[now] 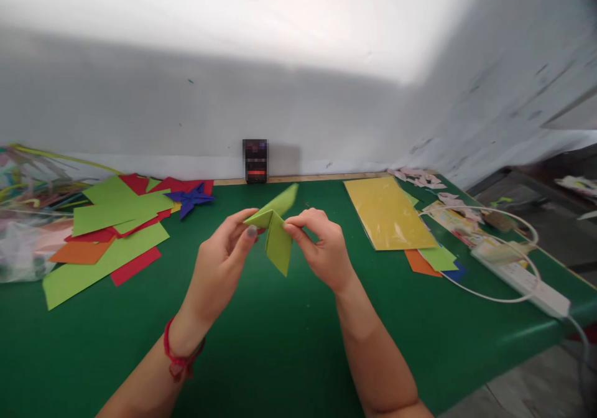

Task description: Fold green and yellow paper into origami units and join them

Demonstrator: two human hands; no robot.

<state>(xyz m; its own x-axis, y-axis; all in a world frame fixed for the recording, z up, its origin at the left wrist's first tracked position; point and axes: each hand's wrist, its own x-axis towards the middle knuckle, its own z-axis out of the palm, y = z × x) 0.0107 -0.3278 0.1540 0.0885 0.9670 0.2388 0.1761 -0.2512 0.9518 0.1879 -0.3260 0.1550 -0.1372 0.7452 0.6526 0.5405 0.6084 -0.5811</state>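
Observation:
A folded piece of light green paper [278,244] is held up above the table, with pointed flaps sticking out upward and downward. My left hand [228,241] pinches its left point between thumb and fingers. On the other side, my right hand [319,244] grips the edge of the lower flap with thumb and forefinger. Both hands are closed on the same paper. To the left of them lies a dark blue folded paper star [191,200]. The fingers behind the paper are partly hidden.
Green, red and orange paper sheets [112,262] lie at left beside plastic bags [23,250]. A yellow packet [389,216] lies at right, near a white power strip [522,278] and looped cable. A dark phone-like object [255,162] leans on the wall behind the green table [280,356].

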